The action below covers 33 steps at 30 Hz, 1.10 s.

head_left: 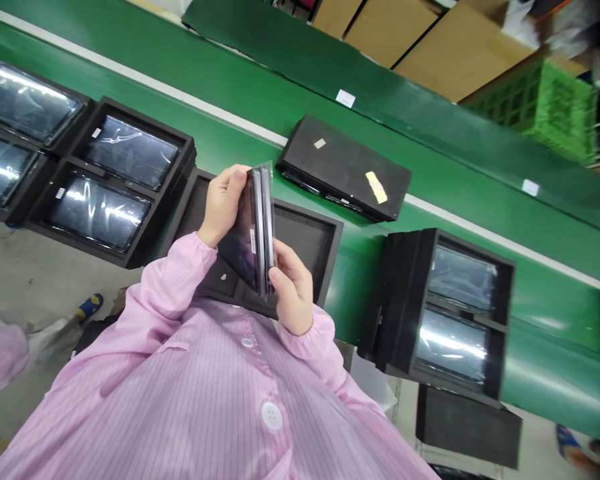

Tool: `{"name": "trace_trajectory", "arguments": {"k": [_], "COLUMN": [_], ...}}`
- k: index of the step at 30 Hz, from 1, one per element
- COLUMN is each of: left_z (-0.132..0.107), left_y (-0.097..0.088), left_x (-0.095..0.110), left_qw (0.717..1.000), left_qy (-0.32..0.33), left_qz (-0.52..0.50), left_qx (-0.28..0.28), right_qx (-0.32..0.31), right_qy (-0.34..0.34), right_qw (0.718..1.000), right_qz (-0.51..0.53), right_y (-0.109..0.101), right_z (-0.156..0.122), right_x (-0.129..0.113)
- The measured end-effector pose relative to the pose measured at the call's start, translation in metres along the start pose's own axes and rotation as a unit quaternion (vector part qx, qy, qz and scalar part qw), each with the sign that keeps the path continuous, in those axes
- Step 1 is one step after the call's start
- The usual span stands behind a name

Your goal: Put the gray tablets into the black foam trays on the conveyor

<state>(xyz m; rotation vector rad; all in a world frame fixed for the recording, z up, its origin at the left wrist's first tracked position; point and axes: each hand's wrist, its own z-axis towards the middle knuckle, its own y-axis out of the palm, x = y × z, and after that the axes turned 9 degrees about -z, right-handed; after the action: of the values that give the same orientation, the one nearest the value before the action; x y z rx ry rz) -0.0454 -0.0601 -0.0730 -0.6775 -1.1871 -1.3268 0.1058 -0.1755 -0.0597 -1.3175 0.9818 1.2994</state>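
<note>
Both my hands hold a thin dark display panel (260, 227), wrapped in clear film and turned edge-on, close to my chest. It looks like two panels pressed together. My left hand (223, 203) is closed over the upper end, thumb on the edge. My right hand (293, 287) is closed on the lower end from the right side. Directly behind the panel lies an empty black foam tray (305, 233) at the near edge of the green conveyor belt (260, 87). My pink striped coat fills the bottom of the view.
Black foam trays with glossy screens (105, 193) lie to the left. A stacked tray with two screens (450, 307) stands on the right. A flat black tray with a yellow label (345, 167) rests on the belt. Cardboard boxes (440, 40) and a green crate (560, 107) stand beyond. Another person's pink sleeve (0, 353) shows at left.
</note>
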Motion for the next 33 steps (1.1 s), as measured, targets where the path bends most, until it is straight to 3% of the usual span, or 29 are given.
{"name": "trace_trajectory", "arguments": {"k": [5,10,14,19,24,33], "left_z": [-0.001,-0.003,-0.008,-0.010,-0.001,0.008], "left_y": [0.007,0.010,0.010,0.009,0.013,0.016], "left_x": [-0.006,-0.009,-0.010,-0.012,-0.017,-0.017], "left_qw": [1.000,0.998,0.997,0.997,0.998,0.997], "left_qy": [0.009,0.027,0.044,0.049,0.032,0.032], "left_qz": [0.022,0.051,0.059,0.065,0.053,0.063], "left_qx": [-0.003,-0.021,-0.015,-0.005,0.010,0.021], "right_qx": [-0.024,-0.077,-0.097,-0.072,-0.056,-0.034], "right_qy": [0.076,0.096,0.108,0.098,0.078,0.099], "right_qw": [0.995,0.990,0.987,0.993,0.995,0.990], "right_qz": [0.055,0.074,0.063,0.006,-0.023,0.092], "right_y": [-0.016,-0.028,-0.026,-0.019,-0.018,-0.035], "right_z": [0.009,0.016,0.008,0.001,0.013,0.034], "right_x": [0.001,0.001,0.001,0.002,0.006,0.015]}}
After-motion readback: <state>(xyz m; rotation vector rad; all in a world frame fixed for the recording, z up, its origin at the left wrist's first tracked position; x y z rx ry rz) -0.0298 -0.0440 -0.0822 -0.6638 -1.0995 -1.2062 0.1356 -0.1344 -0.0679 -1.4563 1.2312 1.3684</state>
